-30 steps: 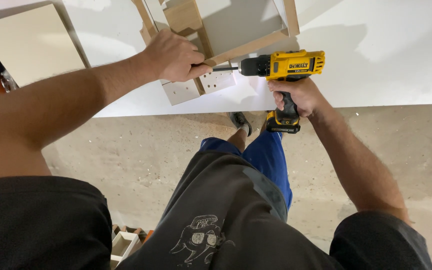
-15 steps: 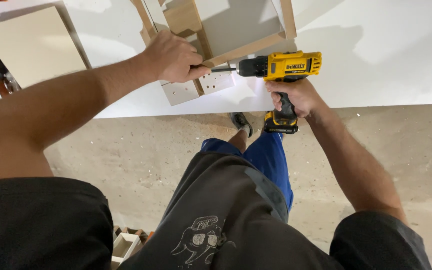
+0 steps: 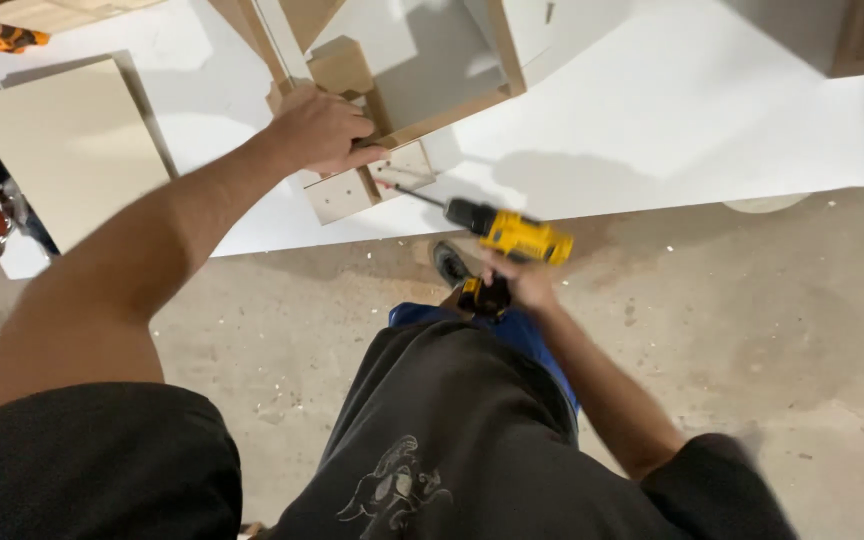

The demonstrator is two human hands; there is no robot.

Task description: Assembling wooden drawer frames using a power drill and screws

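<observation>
Now yellow cordless drill [image 3: 512, 235] gripped by right hand [image 3: 517, 285], fingers wrapped; left hand [image 3: 317, 130] pressed on wooden frame [image 3: 422, 125], fingers curled over edge, white desk [image 3: 672, 110] beneath.

Yellow-black cordless drill [image 3: 514, 236] tilted, bit toward pale wooden block [image 3: 370, 182] on white board.
</observation>
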